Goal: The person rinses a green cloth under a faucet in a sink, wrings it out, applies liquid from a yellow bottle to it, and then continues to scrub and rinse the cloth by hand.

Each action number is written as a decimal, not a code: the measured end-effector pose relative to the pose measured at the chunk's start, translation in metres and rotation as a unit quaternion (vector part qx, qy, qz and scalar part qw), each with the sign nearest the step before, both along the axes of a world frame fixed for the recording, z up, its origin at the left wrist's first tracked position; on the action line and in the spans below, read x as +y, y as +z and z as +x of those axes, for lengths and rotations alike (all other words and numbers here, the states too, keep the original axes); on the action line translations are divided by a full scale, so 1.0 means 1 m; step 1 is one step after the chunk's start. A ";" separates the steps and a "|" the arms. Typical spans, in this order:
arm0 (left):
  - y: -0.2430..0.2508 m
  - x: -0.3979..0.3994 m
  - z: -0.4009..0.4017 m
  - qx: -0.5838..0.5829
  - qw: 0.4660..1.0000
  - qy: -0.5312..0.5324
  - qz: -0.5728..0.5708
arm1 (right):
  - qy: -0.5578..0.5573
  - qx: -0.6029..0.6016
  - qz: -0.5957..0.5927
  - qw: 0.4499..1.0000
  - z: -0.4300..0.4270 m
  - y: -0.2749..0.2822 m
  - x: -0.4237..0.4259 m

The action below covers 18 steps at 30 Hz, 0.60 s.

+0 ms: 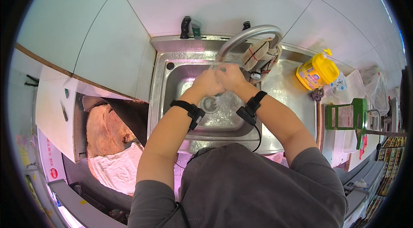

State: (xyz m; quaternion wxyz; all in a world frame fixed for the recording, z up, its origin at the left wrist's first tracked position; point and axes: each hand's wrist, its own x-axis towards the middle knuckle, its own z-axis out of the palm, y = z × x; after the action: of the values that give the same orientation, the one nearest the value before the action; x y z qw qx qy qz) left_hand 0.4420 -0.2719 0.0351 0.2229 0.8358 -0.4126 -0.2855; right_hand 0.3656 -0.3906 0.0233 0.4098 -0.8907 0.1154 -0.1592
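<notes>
Both my hands are together under the running water of a curved metal faucet [250, 32], over a stainless steel sink basin [180, 76]. My left hand [209, 82] and my right hand [230, 78] touch, with the fingers curled. Small bits of something green show at the right hand's fingers and just below the hands; what it is cannot be told. The round drain [209, 104] lies below them in the basin. A checked cloth [256, 55] is wrapped about the faucet's base. Each wrist wears a black strap with a small device.
A yellow detergent jug [317, 70] stands on the right drainboard, near a scouring ball [317, 94]. Dark-handled tools [185, 28] stand at the back ledge. Left of the sink are a round wooden block [108, 131] and a white cloth [117, 170]. A green device [347, 116] is at the right.
</notes>
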 end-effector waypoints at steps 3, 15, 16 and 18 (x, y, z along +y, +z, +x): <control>-0.013 0.003 0.001 0.093 0.991 -0.004 -0.093 | 0.056 -0.045 -0.050 0.996 0.000 0.000 -0.004; -0.032 0.008 -0.005 0.248 0.948 -0.016 -0.200 | 0.101 -0.102 -0.059 0.988 0.000 0.000 -0.005; -0.031 0.008 -0.011 0.196 0.956 0.020 -0.216 | 0.101 -0.103 -0.059 0.988 -0.001 -0.005 -0.008; -0.017 0.011 -0.017 0.138 0.975 0.054 -0.164 | 0.037 -0.014 0.032 0.999 -0.006 -0.014 -0.012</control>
State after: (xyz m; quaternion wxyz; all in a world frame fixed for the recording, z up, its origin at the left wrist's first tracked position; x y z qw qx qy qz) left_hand 0.4251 -0.2611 0.0182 0.4264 0.7615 -0.3736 -0.3143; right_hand 0.3598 -0.4028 0.0096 0.4457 -0.8783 0.0821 -0.1524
